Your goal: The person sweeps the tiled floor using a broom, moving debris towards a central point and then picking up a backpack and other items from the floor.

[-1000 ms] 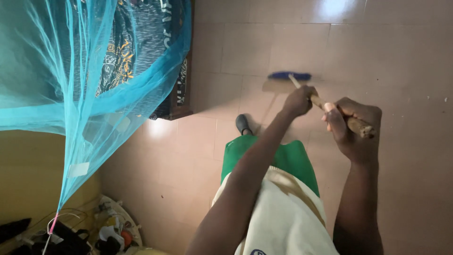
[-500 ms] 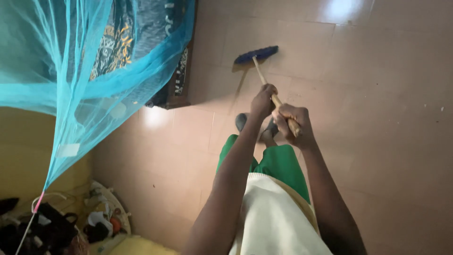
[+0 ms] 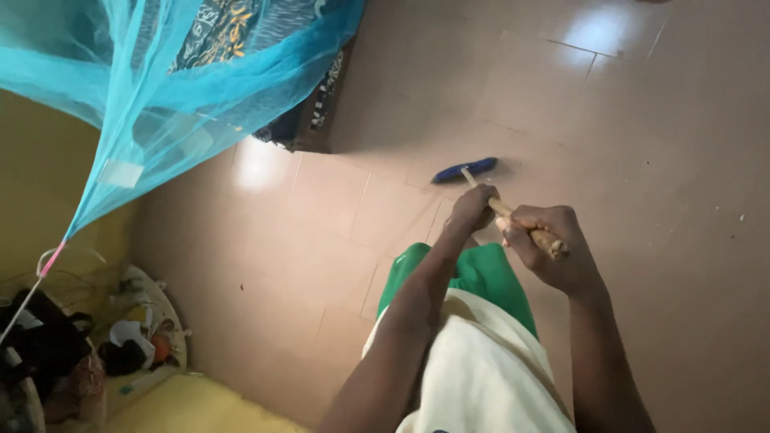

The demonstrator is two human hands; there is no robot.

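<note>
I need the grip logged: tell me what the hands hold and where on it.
Both hands grip a broom's wooden handle: the left hand lower down, nearer the blue brush head; the right hand at the top end.

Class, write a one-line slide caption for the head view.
Both hands, left hand ahead of right hand, grip a wooden-handled blue-headed broom on a tan tiled floor beside turquoise netting.

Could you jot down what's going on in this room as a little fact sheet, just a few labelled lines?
Left hand: left hand gripping the wooden handle lower down
Right hand: right hand closed round the handle's top end
Tool: broom with blue head resting on the floor
Floor: glossy pinkish tiles, a few specks at right
Upper left: turquoise mosquito net over a bed
Lower left: clutter by a yellow wall
</note>
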